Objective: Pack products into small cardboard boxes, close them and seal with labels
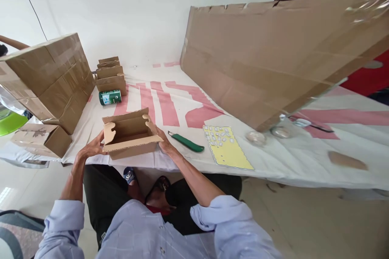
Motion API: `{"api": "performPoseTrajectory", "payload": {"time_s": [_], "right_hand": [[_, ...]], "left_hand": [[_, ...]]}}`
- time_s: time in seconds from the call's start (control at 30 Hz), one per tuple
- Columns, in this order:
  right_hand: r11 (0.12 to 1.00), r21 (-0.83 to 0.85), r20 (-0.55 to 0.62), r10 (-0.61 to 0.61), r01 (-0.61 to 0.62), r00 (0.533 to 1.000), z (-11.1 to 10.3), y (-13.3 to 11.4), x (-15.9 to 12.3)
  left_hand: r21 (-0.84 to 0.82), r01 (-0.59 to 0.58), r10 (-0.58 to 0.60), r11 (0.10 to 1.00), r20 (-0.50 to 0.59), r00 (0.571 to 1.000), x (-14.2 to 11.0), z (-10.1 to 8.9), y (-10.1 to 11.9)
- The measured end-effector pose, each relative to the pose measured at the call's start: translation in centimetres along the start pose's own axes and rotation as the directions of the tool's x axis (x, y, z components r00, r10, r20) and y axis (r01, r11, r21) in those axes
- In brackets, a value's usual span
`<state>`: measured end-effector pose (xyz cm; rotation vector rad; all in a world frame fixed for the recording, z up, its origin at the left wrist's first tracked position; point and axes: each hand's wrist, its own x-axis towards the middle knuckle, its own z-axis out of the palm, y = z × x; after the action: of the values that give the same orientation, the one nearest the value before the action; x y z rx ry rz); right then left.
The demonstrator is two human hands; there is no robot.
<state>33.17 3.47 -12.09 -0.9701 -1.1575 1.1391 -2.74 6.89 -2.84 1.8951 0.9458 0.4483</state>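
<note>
Between my hands is a small brown cardboard box [133,149], its top uncovered and its flaps standing up, near the table's front edge. My left hand [94,145] presses against its left end. At the opposite end, my right hand [163,139] grips the side, partly behind a curled flap. The box's inside looks bare, though its floor is in shadow. Just right of my right hand lies a green utility knife [187,141]. A yellow sheet with small white stickers [234,156] is further right. Behind the box, a green can [110,97] rests on its side.
Several open cardboard boxes [111,83] stand in a row behind the can. A large taped carton [60,81] and a small closed box [42,139] are on the left. A tall cardboard panel [267,56] rises at the right, with tape rolls [255,137] at its foot.
</note>
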Motion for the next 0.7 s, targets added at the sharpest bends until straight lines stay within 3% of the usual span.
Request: {"api": "performPoseTrajectory", "payload": {"time_s": [0.13, 0.43, 0.53, 0.7], "right_hand": [[1.000, -0.003, 0.005, -0.017, 0.017, 1.000, 0.0, -0.7, -1.3], [0.997, -0.045, -0.039, -0.061, 0.059, 0.997, 0.1, -0.3, -4.0], [0.996, -0.075, -0.089, -0.062, 0.056, 0.994, 0.6, 0.3, -4.7], [0.989, -0.118, -0.130, -0.107, 0.091, 0.986, 1.3, 0.3, -6.5]], "left_hand": [[-0.046, -0.036, 0.035, 0.998, -0.020, 0.999, -0.3, 2.1, 0.1], [-0.037, -0.069, 0.061, 0.997, -0.180, 0.982, -4.7, 5.6, -0.6], [-0.015, -0.069, 0.062, 0.998, -0.274, 0.960, -5.4, 6.5, -0.1], [0.089, -0.145, 0.169, 0.985, -0.404, 0.899, -6.3, 7.2, -0.4]]}}
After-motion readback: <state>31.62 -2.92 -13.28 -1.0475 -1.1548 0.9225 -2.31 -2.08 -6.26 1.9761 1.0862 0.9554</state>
